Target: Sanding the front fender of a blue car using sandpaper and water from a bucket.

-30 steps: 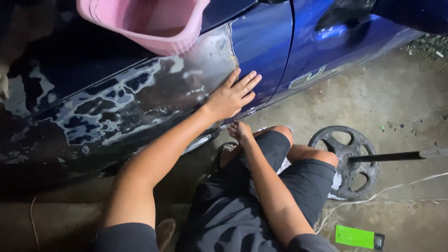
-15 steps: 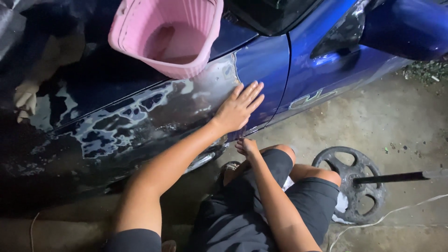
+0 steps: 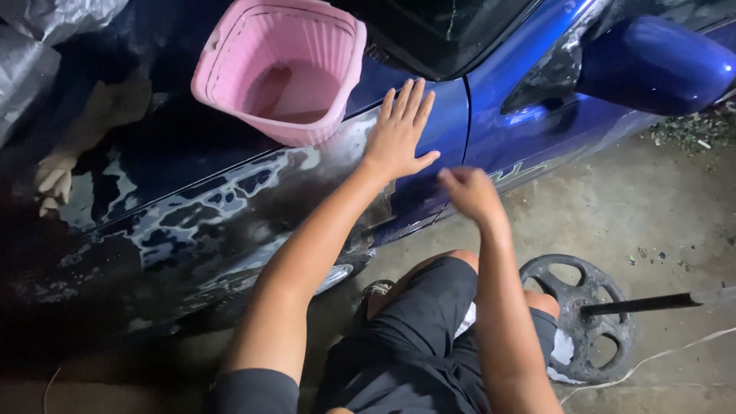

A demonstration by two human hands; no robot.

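From the head camera, a person is squatting beside a blue car [image 3: 537, 123], looking down over their own arms and black shorts [image 3: 429, 345].

The left hand [image 3: 399, 134] is lying flat on the car's front fender [image 3: 230, 207], fingers spread wide and pointing up toward the windshield edge, the palm pressing on the sanded grey patch just beside the seam where the fender is meeting the door. It is gripping nothing; it is simply resting open on the panel.

The right hand [image 3: 469, 192] is hovering in front of the lower door, close to the left hand but not touching it. It is blurred, with the fingers curled loosely inward, and whether anything small is pinched in it cannot be told.

The fender is showing large patches of worn, dull grey and whitish streaks where the blue paint is sanded away, running from the left hand down toward the dark wheel arch.

A pink ribbed plastic basket [image 3: 284, 69] is sitting on the hood above the fender, just left of the left hand, with water pooling inside.

The blue side mirror [image 3: 659, 65] is jutting out at upper right.

On the concrete ground [image 3: 675, 215] by the person's right knee, a dark round metal wheel-shaped base [image 3: 583, 318] is lying, with a black bar [image 3: 644, 304] extending from it to the right.
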